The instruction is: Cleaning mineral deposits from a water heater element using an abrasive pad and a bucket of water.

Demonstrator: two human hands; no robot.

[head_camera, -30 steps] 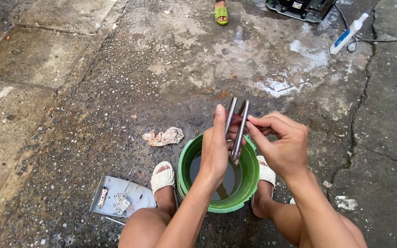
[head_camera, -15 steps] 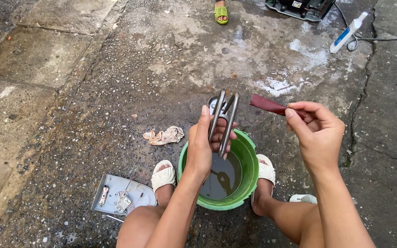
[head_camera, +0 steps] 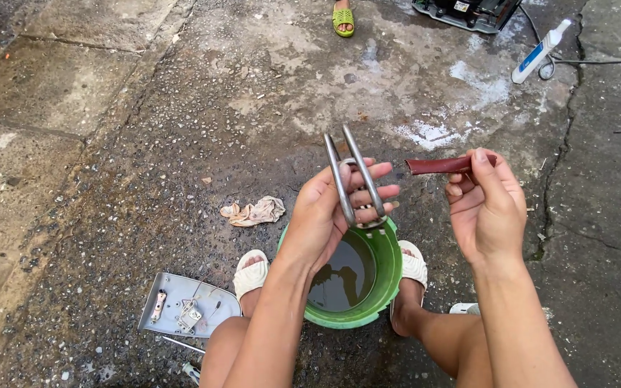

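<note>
My left hand [head_camera: 336, 205] holds a bent metal rod with two parallel prongs [head_camera: 351, 176], pointing up and away, above a green bucket [head_camera: 382, 287] of murky liquid. My right hand [head_camera: 486, 208] is raised to the right of it, pinching a small folded strip of dark red abrasive paper [head_camera: 436, 166] between thumb and fingers. The strip sits apart from the rod, a little to its right. The bucket stands on the wet concrete between my sandalled feet.
A crumpled rag [head_camera: 253, 211] lies left of the bucket. A flat grey metal plate with small fittings [head_camera: 185, 305] rests near my left foot. Far off are another person's foot in a green sandal [head_camera: 342, 18], a white-and-blue tube [head_camera: 539, 52] and a dark machine [head_camera: 468, 11].
My right hand has drawn away from the rod to the right, carrying the red strip. My left hand has turned the rod so its prongs point up and away from me.
</note>
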